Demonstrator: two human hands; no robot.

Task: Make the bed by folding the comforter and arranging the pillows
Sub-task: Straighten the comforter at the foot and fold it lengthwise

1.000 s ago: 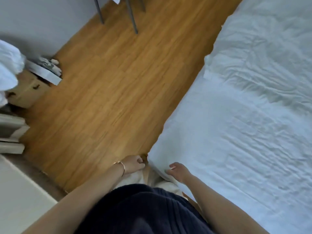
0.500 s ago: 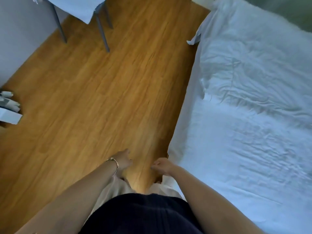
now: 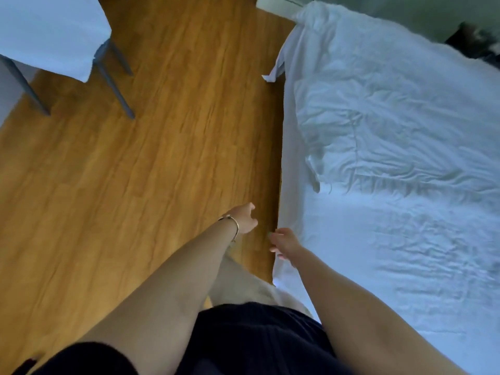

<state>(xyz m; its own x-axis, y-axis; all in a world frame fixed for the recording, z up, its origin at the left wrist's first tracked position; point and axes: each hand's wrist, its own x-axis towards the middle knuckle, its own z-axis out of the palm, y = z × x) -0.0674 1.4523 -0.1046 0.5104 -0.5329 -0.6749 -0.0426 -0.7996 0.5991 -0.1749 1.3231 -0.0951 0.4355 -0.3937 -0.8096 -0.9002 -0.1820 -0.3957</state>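
Beside the bed (image 3: pixel 286 158), you are reaching with both hands empty and loosely spread. Your right hand (image 3: pixel 284 243) is hovering nearer the comforter (image 3: pixel 392 131), which is lying ahead-right; your left hand (image 3: pixel 244 217) is hanging over the floor (image 3: pixel 135 185).

No legible text, label, brand, number or sign on anything here.

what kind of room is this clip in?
Most likely a bedroom. A bed with rumpled white bedding fills the right side, a wood-look floor runs beside it, and a grey-legged table or chair draped in white cloth stands at the upper left.
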